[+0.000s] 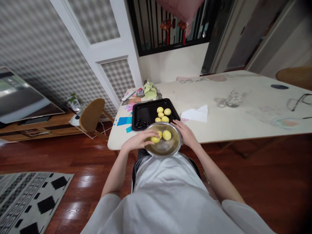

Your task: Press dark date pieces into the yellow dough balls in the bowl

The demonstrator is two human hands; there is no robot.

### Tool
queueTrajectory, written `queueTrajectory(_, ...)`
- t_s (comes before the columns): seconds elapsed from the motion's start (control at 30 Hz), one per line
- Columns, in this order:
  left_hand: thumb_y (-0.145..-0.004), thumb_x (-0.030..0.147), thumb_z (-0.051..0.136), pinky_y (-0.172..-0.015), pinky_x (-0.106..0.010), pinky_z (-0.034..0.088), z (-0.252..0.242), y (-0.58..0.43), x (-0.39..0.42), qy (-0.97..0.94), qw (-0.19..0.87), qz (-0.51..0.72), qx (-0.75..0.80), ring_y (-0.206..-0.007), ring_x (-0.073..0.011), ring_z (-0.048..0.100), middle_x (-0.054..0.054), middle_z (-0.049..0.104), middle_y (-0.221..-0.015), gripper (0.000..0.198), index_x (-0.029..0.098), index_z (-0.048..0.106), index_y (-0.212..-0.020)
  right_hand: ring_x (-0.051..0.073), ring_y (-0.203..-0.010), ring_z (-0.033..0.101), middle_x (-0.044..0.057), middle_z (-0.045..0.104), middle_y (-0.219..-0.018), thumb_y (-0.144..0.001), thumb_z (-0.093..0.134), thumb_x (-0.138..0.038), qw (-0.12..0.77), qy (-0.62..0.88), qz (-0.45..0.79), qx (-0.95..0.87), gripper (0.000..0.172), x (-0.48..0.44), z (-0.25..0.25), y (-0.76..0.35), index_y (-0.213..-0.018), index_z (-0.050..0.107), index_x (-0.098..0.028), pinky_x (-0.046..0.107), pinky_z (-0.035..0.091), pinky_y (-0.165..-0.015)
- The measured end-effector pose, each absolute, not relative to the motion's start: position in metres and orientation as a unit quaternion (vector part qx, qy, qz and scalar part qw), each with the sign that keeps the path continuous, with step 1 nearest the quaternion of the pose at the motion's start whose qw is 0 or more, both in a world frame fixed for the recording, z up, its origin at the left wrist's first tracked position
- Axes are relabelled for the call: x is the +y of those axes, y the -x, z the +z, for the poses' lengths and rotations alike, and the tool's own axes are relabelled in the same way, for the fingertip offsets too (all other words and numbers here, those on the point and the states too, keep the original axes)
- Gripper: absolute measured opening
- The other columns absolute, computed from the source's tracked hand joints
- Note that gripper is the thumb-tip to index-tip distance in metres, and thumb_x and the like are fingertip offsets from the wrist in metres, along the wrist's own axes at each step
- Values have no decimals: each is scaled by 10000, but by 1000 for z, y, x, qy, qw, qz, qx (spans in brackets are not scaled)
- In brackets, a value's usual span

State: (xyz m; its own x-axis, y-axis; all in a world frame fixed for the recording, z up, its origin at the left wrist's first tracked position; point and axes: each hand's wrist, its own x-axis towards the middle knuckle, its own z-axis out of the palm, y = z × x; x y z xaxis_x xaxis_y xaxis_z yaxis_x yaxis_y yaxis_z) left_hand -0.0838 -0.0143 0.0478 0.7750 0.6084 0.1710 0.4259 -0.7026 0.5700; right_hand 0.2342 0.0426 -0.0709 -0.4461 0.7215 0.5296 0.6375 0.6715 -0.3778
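Note:
A round metal bowl (pixel 164 150) sits at the table's front edge, close against my body, with a few yellow lemons (pixel 166 135) inside. My left hand (pixel 139 139) reaches over the bowl's left side, its fingers curled round a lemon (pixel 155 139) in the bowl. On the right, my right hand (pixel 185 132) grips the bowl's rim; part of its thumb is hidden. Just beyond the bowl lies a black rectangular tray (pixel 146 112). Several more lemons (pixel 160 115) rest on its right half, and small dark pieces (pixel 141 123) lie at its near left corner.
The white table (pixel 234 123) stretches right, bearing a white paper (pixel 195 113), a clear glass (pixel 233 99) and glasses (pixel 301 100). A green box (pixel 149 89) and a remote (pixel 128 95) stand behind the tray. A wooden chair (pixel 91 115) is at the left.

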Motion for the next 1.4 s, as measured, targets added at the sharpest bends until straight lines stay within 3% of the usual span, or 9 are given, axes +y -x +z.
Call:
queueTrajectory(0.13, -1035, 346, 618, -1165, -409, 496, 39, 83, -16, -902, 294, 134, 287, -1334, -257, 643, -103, 654, -1466, 312, 282, 731, -1318, 309, -1533, 453, 139, 502, -1630, -935, 538, -135, 339, 401, 54, -849, 638, 41, -69, -234, -1567, 505, -219, 578, 402, -1260)
queueTrajectory(0.3, -1029, 333, 628, -1168, -428, 488, 33, 82, -8, -909, 273, 158, 272, -1302, -261, 657, -125, 743, -1311, 223, 233, 809, -1112, 313, -1530, 454, 139, 499, -1632, -919, 546, -114, 342, 398, 52, -849, 668, 41, -69, -234, -1576, 496, -224, 580, 402, -1259)
queueTrajectory(0.47, -1023, 317, 647, -1152, -439, 495, 26, 84, -6, -913, 260, 175, 260, -1265, -261, 675, -133, 756, -1271, 211, 193, 802, -1093, 328, -1515, 471, 153, 510, -1621, -935, 560, -140, 339, 395, 39, -853, 655, 43, -72, -236, -1582, 491, -215, 584, 425, -1234)
queueTrajectory(0.73, -1014, 378, 671, -1204, -464, 458, 35, 81, -17, -906, 242, 212, 276, -1388, -277, 604, -142, 680, -1427, 331, 218, 743, -1294, 310, -1351, 617, 140, 687, -1424, -1081, 447, -264, 371, 411, 13, -833, 404, 68, -48, -228, -1431, 645, -227, 560, 496, -1135)
queueTrajectory(0.97, -948, 509, 736, -1322, -545, 284, 40, 76, -28, -912, 241, 186, 274, -1603, -315, 340, -90, 456, -1673, 658, 321, 549, -1550, 285, -1374, 593, 104, 634, -1501, -1059, 541, -297, 314, 346, 70, -881, 431, 104, -26, -207, -1486, 593, -267, 517, 490, -1149)
queueTrajectory(1.1, -902, 574, 760, -1340, -565, 221, 34, 75, -29, -913, 243, 150, 292, -1639, -324, 245, -80, 375, -1719, 792, 347, 470, -1603, 281, -1349, 612, 100, 664, -1442, -1029, 583, -302, 305, 332, 123, -884, 415, 116, -28, -201, -1440, 634, -272, 485, 499, -1145)
queueTrajectory(1.27, -916, 585, 738, -1343, -553, 211, 29, 77, -28, -911, 235, 137, 310, -1651, -309, 209, -81, 347, -1732, 783, 339, 464, -1606, 292, -1247, 652, 126, 669, -1326, -995, 637, -362, 359, 327, 169, -858, 362, 115, -27, -202, -1331, 666, -230, 492, 535, -1095)
queueTrajectory(1.4, -919, 613, 718, -1351, -546, 186, 29, 80, -29, -911, 221, 145, 318, -1648, -305, 221, -92, 350, -1730, 789, 324, 462, -1607, 300, -1227, 642, 126, 661, -1264, -1009, 631, -400, 443, 327, 137, -824, 322, 96, -6, -210, -1285, 654, -235, 505, 538, -1087)
